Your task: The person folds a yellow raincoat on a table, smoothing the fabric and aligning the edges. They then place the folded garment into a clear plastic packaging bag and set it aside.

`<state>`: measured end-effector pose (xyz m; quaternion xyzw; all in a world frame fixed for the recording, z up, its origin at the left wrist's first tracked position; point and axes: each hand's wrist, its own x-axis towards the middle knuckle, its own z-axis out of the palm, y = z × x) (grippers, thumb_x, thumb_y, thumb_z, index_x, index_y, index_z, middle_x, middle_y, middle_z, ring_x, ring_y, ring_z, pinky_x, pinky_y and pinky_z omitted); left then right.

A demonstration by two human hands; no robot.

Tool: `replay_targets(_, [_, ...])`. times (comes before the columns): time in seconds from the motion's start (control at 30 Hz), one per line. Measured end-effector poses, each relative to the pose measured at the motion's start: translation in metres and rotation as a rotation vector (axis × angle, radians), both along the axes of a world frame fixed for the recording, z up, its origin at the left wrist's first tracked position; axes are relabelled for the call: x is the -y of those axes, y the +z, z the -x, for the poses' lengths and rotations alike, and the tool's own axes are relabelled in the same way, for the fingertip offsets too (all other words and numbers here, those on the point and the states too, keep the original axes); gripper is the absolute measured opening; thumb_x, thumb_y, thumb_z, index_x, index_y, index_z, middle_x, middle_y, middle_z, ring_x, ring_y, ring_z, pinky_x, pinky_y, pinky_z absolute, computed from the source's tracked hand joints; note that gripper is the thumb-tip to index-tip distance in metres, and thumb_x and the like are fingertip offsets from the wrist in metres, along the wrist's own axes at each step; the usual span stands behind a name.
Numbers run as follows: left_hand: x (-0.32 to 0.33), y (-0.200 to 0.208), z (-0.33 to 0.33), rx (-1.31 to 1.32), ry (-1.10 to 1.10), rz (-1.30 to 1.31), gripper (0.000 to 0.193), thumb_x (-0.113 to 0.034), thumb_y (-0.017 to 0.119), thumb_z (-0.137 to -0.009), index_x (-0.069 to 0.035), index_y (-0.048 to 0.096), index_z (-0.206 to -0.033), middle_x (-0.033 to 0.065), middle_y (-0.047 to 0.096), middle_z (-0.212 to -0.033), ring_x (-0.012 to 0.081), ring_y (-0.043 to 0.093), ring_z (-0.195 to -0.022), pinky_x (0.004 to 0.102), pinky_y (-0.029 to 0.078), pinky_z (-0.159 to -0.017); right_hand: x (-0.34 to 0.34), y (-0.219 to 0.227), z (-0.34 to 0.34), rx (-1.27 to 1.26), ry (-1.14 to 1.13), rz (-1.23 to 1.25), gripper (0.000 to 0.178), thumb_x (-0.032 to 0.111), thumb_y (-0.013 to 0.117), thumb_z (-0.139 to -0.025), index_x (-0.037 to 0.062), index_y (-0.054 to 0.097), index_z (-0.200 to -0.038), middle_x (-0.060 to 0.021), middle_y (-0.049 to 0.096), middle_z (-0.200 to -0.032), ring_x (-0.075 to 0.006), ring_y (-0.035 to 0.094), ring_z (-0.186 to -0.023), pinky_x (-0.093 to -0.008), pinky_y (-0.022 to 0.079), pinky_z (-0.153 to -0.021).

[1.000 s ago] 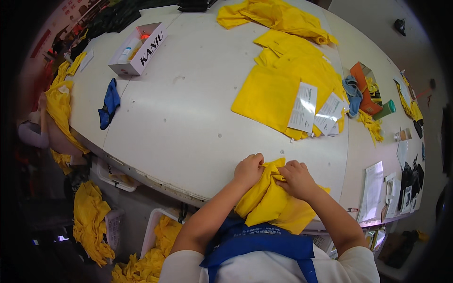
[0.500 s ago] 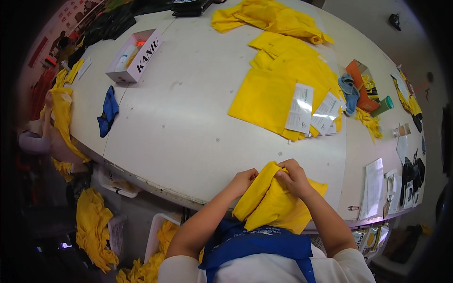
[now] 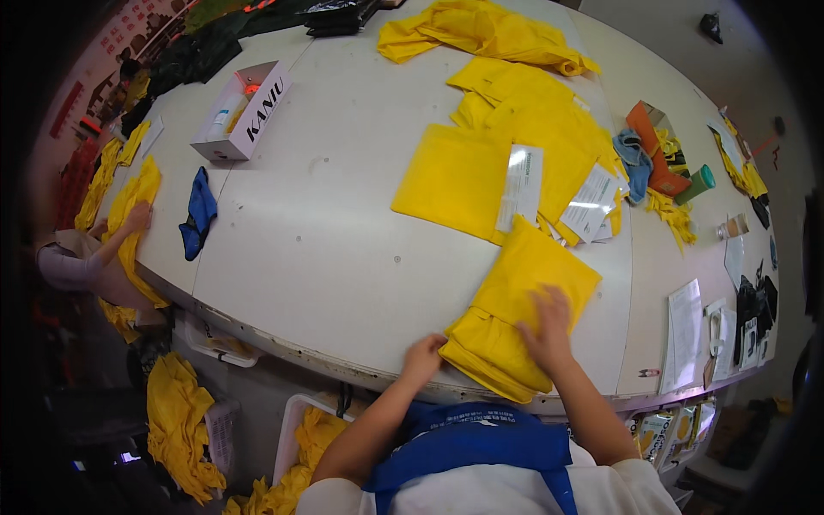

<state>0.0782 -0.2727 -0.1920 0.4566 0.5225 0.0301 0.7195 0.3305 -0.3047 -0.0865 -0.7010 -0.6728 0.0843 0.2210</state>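
Note:
A folded yellow garment (image 3: 536, 275) lies at the table's near edge in front of me, with loose folds bunched toward my body. At its near left corner, my left hand (image 3: 424, 359) has closed fingers gripping the edge. My right hand (image 3: 549, 330) rests open on top of the garment, its fingers spread and slightly blurred. The garment's far corner touches a stack of folded yellow garments (image 3: 446, 180). White printed cards (image 3: 520, 184) lie on that stack's right side.
On the pale table (image 3: 300, 283) lie a blue cloth (image 3: 199, 215) and an open box (image 3: 232, 150) of small items. An orange box (image 3: 657, 159), a green cup (image 3: 697, 183) and papers (image 3: 684, 335) are to the right. At far left, another person (image 3: 73, 257) handles yellow cloth.
The yellow garment has gone from bunched up in both hands to lying flat and folded on the table. My right hand has opened onto it; my left has moved down to its near corner.

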Motion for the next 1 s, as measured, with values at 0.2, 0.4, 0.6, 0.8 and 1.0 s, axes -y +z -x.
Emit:
replay_targets(0.2, [-0.050,0.034,-0.033,0.293,0.088,-0.073,0.065,-0.017,0.065,-0.084,-0.003,0.032,-0.140,0.0150,0.050,-0.131,0.0209,0.050,-0.119,0.0317,0.039,-0.099,0.065,-0.052,-0.055,-1.117,-0.851,0.311,0.058,0.021,0.065,-0.084,0.0008,0.038,-0.132,-0.0118,0.049,-0.125,-0.0219,0.055,-0.098,-0.0371,0.043,-0.087])
replay_targets(0.4, [-0.040,0.033,-0.044,0.508,-0.158,0.281,0.085,-0.008,0.074,-0.073,-0.006,0.025,-0.143,0.0102,0.040,-0.140,0.0211,0.038,-0.130,0.0340,0.031,-0.107,0.090,-0.045,-0.047,-1.780,-0.483,0.297,0.071,0.019,0.064,-0.084,0.0073,0.023,-0.141,-0.0111,0.043,-0.134,-0.0250,0.048,-0.117,-0.0375,0.042,-0.097])
replay_targets(0.6, [0.003,0.054,-0.035,0.565,-0.032,0.258,0.087,-0.007,0.077,-0.069,-0.005,0.026,-0.140,0.0099,0.040,-0.139,0.0238,0.037,-0.130,0.0340,0.030,-0.107,0.116,-0.023,-0.032,-1.681,-0.449,0.492,0.079,0.014,0.070,-0.078,0.0072,0.023,-0.141,-0.0137,0.039,-0.137,-0.0253,0.043,-0.123,-0.0373,0.038,-0.102])
replay_targets(0.8, [0.012,0.058,-0.037,-0.044,-0.237,-0.185,0.066,-0.009,0.071,-0.076,-0.002,0.035,-0.130,0.0126,0.050,-0.127,0.0251,0.049,-0.117,0.0352,0.039,-0.097,0.128,-0.048,-0.034,-1.169,-0.542,0.673,0.079,0.015,0.074,-0.075,0.0004,0.027,-0.137,-0.0150,0.044,-0.132,-0.0239,0.047,-0.118,-0.0365,0.040,-0.100])
replay_targets(1.0, [-0.002,0.036,-0.043,0.211,-0.040,-0.058,0.054,-0.021,0.069,-0.080,0.000,0.041,-0.121,0.0164,0.055,-0.121,0.0256,0.055,-0.109,0.0338,0.044,-0.091,0.107,-0.014,-0.035,-1.498,-0.471,0.521,0.069,0.015,0.076,-0.074,-0.0010,0.037,-0.129,-0.0138,0.054,-0.121,-0.0218,0.054,-0.109,-0.0337,0.045,-0.094])
